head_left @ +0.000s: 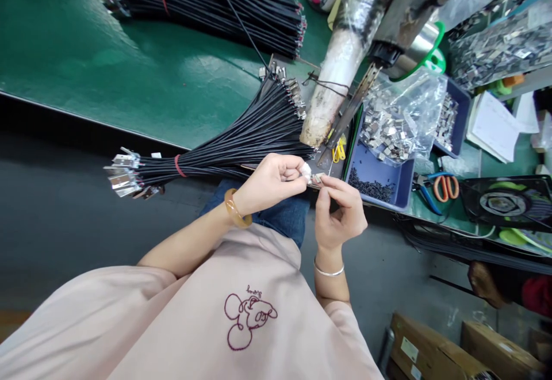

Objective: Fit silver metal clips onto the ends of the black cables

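Observation:
My left hand [276,181] is closed in a pinch at the table's edge, with a white wrap [306,171] at its fingertips; what it grips is hidden. Facing it, my right hand [340,210] pinches a small silvery metal terminal [318,178] between thumb and forefinger. The fingertips of both hands nearly meet. Just behind them a bundle of black cables [233,141] fans out, tied by a red band [179,165] near its left end, where flat metal terminals [123,174] stick out. Above my fingers points a white-wrapped nozzle [321,110].
Another banded black cable bundle [215,9] lies on the green table [64,52]. Right of my hands, a blue tray [405,181] holds small black pieces and a bag of metal parts [390,133]. Beyond are pliers [426,193], orange-handled scissors [447,187] and a black fan [506,202].

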